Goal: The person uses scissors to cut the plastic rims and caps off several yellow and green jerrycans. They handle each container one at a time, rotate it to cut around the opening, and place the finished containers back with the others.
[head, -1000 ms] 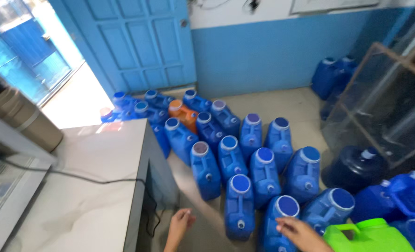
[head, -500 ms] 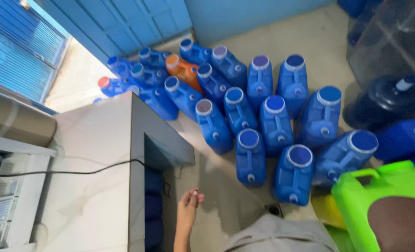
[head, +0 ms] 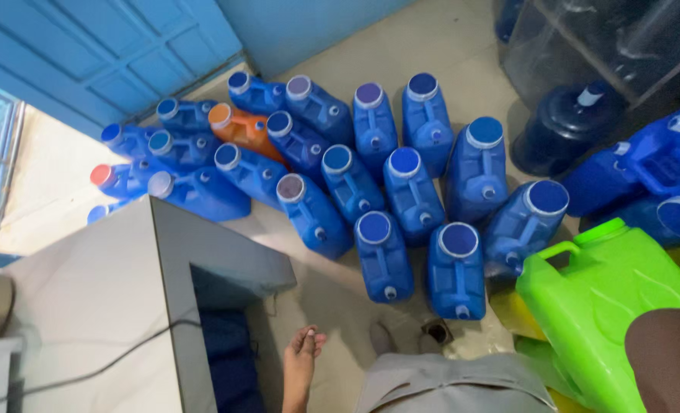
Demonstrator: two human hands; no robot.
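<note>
Floor [head: 462, 46] is pale concrete, w/ a blue panelled door [head: 102, 46] at top left. White bench [head: 87, 306] fills lower left, dark cable across its top, blue stuff stacked in its open side. Big cluster of blue jerrycans [head: 401, 191] stands upright on the floor in rough rows, caps up; one orange jerrycan [head: 240, 126] among them near the door. Dark blue round water bottle [head: 565, 126] sits at right, beside a clear plastic-wrapped frame. Bright green jerrycan [head: 608, 306] at lower right, tilted, handle toward the blue ones, just beside the nearest blue can; right arm's dark sleeve overlaps its lower corner, right hand itself out of view, so can't tell its grip. Left hand [head: 301, 356] hangs free near the bench edge, fingers [head: 309, 335] loosely spread, holding nothing.
</note>
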